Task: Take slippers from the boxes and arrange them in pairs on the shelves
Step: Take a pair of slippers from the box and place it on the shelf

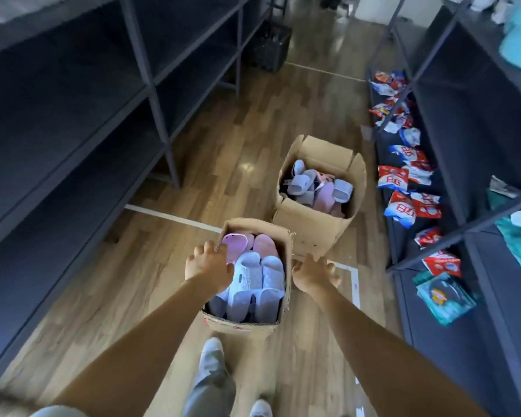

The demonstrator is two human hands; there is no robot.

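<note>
- Cardboard near box [244, 325] sits on the floor [133, 281] just ahead of my feet, packed with slippers. A far box [307, 221] holding more stands beyond it, to the right.
- I judge this as the take-out step: nothing is lifted yet.
- My left hand [208, 266] hovers over the box's left rim, fingers loosely spread and gripping nothing. My right hand [315, 273] is just beside the right wall, also loose and holding nothing.
- Pale slippers [253, 284] fill the near half, with a pink slipper [265, 246] and a purple slipper [236, 245] behind them.
- Their long axes run along the box, away from me; I cannot tell which end is the toe.
- Next I should pinch two matching pale ones, lift them straight up, then turn to the dark shelves [73, 139] on my left.
</note>
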